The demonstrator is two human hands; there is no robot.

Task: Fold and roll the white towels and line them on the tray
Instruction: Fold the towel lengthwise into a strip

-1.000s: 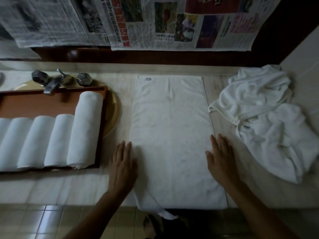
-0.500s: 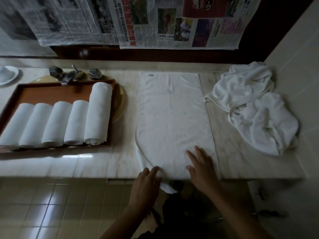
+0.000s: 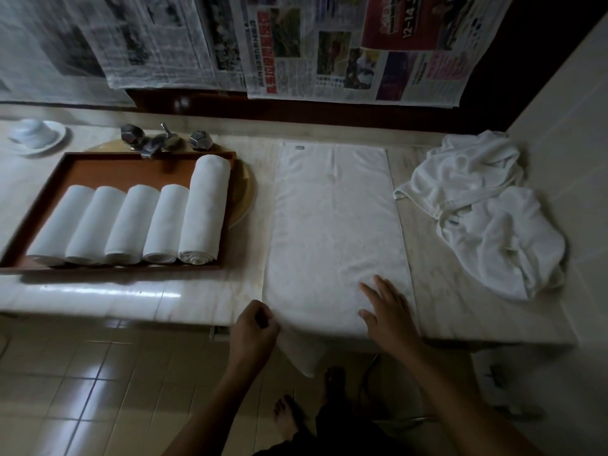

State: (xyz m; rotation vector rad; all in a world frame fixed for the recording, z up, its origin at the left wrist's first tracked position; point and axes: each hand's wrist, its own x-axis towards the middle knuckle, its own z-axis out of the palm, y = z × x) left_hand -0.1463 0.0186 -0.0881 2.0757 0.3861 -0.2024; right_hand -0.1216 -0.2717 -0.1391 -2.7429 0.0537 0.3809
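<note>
Marble counter point(image 3: 460, 307): five rolled towels point(image 3: 131, 225) on tray point(image 3: 115, 172), one flat towel point(image 3: 335, 225)

On my feed the left hand point(image 3: 255, 330) and right hand point(image 3: 385, 315) are bare, and both forearms point(image 3: 454, 390) run bare down to the lower edge of the view. Between them I make out two bare feet point(image 3: 333, 378) and a dark garment point(image 3: 335, 429) over the legs, too dim for me to tell its cut or fabric.
</note>
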